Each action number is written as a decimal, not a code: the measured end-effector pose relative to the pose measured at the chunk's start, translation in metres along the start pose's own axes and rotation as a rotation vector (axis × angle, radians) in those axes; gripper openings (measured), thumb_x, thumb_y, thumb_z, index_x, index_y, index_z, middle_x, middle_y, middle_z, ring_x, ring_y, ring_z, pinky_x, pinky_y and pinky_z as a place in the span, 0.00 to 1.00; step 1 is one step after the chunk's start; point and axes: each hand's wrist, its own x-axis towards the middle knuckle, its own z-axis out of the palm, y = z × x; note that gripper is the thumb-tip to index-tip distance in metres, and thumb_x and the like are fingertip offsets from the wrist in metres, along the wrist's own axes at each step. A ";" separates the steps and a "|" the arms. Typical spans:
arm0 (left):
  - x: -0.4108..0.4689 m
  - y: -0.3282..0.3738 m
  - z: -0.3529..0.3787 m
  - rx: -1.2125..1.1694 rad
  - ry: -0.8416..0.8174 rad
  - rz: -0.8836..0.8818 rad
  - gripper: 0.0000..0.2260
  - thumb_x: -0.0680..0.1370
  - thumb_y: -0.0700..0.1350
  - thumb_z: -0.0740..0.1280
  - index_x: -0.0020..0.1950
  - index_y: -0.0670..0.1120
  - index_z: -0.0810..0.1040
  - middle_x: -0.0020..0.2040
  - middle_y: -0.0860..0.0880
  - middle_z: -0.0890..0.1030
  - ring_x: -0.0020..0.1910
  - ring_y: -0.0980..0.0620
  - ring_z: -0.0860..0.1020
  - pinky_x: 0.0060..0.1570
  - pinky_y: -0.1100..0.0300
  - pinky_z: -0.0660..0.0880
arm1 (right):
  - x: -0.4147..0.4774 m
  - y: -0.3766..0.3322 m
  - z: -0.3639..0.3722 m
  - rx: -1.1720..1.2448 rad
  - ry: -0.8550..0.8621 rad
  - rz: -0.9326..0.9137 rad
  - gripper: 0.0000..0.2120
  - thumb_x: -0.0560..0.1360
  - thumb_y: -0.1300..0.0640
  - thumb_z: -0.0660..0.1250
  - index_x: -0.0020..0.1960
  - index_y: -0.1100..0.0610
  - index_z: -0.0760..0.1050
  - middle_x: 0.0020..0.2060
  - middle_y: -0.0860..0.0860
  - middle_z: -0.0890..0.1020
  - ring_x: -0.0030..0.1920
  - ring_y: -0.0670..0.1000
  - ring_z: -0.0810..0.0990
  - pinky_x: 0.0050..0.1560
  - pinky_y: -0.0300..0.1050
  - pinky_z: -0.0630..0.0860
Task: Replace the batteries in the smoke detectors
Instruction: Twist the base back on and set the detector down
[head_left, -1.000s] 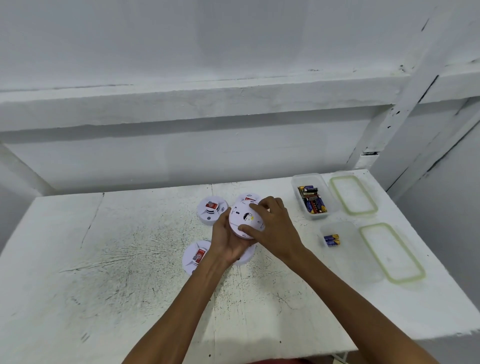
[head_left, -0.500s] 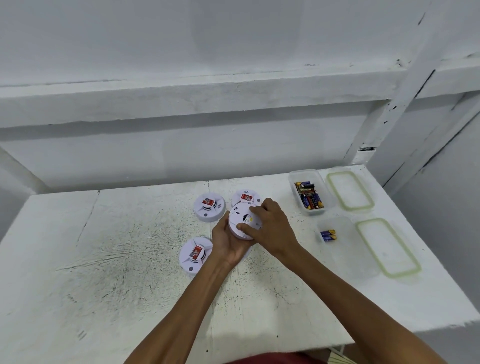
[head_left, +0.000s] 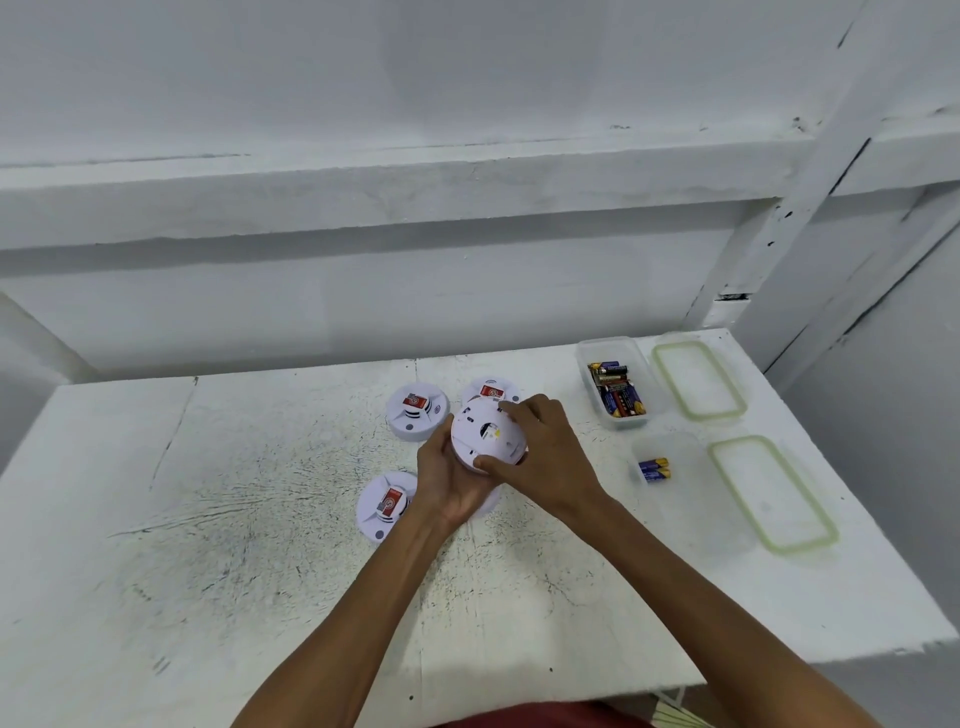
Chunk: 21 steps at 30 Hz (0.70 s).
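A round white smoke detector (head_left: 485, 434) is held above the table with its back side up. My left hand (head_left: 452, 480) cups it from below and the left. My right hand (head_left: 545, 457) grips its right rim, fingers on top. Three more white detectors with red labels lie on the table: one at the back left (head_left: 415, 413), one behind the held one (head_left: 491, 389), one at the front left (head_left: 387, 506). A clear tub (head_left: 615, 384) holds several batteries. A second clear tub (head_left: 670, 467) holds two blue batteries (head_left: 654, 469).
Two green-rimmed lids lie at the right: one at the back (head_left: 698, 379), one nearer (head_left: 771, 491). The white, scuffed table (head_left: 234, 519) ends at a wall behind and drops off at the right and front edges.
Both hands stay on the held detector and have turned it slightly; my right fingers shifted along its rim. The camera view drifted a little.
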 end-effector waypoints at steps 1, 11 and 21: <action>0.000 0.000 0.003 0.000 -0.003 0.006 0.21 0.84 0.51 0.57 0.70 0.39 0.76 0.65 0.36 0.80 0.59 0.37 0.81 0.58 0.41 0.79 | 0.000 -0.001 0.000 0.003 0.027 -0.006 0.34 0.67 0.43 0.77 0.67 0.57 0.73 0.58 0.52 0.73 0.59 0.52 0.69 0.54 0.43 0.73; -0.007 0.005 0.006 0.054 0.018 0.001 0.22 0.84 0.52 0.57 0.61 0.39 0.83 0.63 0.36 0.81 0.62 0.37 0.78 0.63 0.41 0.76 | 0.001 0.005 -0.002 0.060 0.000 -0.019 0.34 0.67 0.40 0.76 0.67 0.52 0.73 0.60 0.48 0.72 0.59 0.47 0.69 0.55 0.40 0.73; -0.002 0.025 -0.005 0.087 0.014 0.001 0.26 0.83 0.53 0.57 0.78 0.40 0.68 0.73 0.34 0.73 0.74 0.34 0.69 0.68 0.37 0.71 | 0.010 0.003 -0.013 0.015 -0.114 -0.094 0.44 0.67 0.38 0.75 0.77 0.48 0.60 0.72 0.45 0.63 0.69 0.46 0.64 0.61 0.42 0.70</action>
